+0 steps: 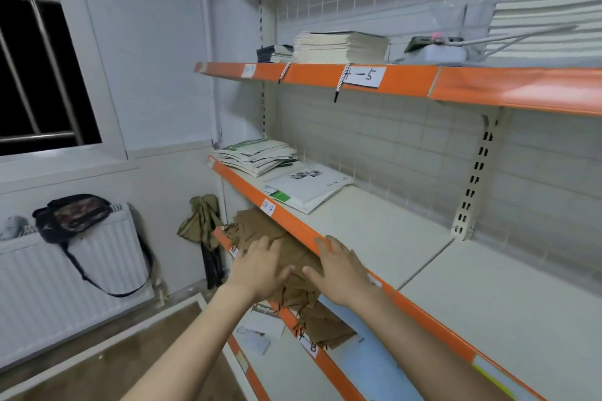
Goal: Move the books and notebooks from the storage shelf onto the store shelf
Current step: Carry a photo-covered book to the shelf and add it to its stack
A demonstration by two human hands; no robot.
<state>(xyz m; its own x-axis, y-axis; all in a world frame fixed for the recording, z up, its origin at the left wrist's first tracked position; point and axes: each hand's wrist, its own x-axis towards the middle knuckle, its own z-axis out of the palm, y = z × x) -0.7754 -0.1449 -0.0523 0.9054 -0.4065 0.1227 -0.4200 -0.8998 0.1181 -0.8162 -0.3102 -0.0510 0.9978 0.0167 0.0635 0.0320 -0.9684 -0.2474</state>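
Both hands reach under the middle shelf (pixel 384 238) onto a loose heap of brown notebooks (pixel 260 228) lying on the shelf below. The heap's long axis runs along the orange shelf edge, from upper left to lower right, with covers fanned at differing angles and corners poking past the front lip.

The left hand (pixel 260 265) lies palm down on the heap, fingers spread and fairly straight. The right hand (pixel 338 267) rests on the heap's right side, fingers extended against the orange edge and thumb pointing left toward the other hand. Neither hand curls round a notebook.

On the middle shelf, a slumped pile of white-and-green booklets (pixel 257 156) sits at the left end, with white booklets (pixel 306 187) just beside it. The top shelf holds a tall stack of pale notebooks (pixel 338 47).

Handwritten tags on the orange edges read "-5" (pixel 363 76), "04-4" (pixel 267 207) and what looks like "B" (pixel 308 347).
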